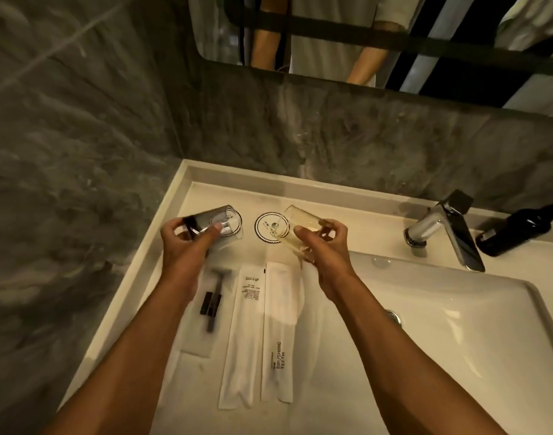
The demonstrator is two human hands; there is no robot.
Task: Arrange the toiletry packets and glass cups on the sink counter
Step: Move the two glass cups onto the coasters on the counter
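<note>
Looking down from the head view, I see my left grip [187, 238] clamped on a glass cup [220, 226] tilted over the left coaster [229, 221], and my right grip [323, 246] clamped on a second tilted cup [295, 222] just above the right coaster [268, 228]. Three packets lie side by side on the tabletop [303, 193] below: razor packet [210, 304], plain packet [245, 334], toothbrush packet [279, 337], left of the basin [457, 324].
</note>
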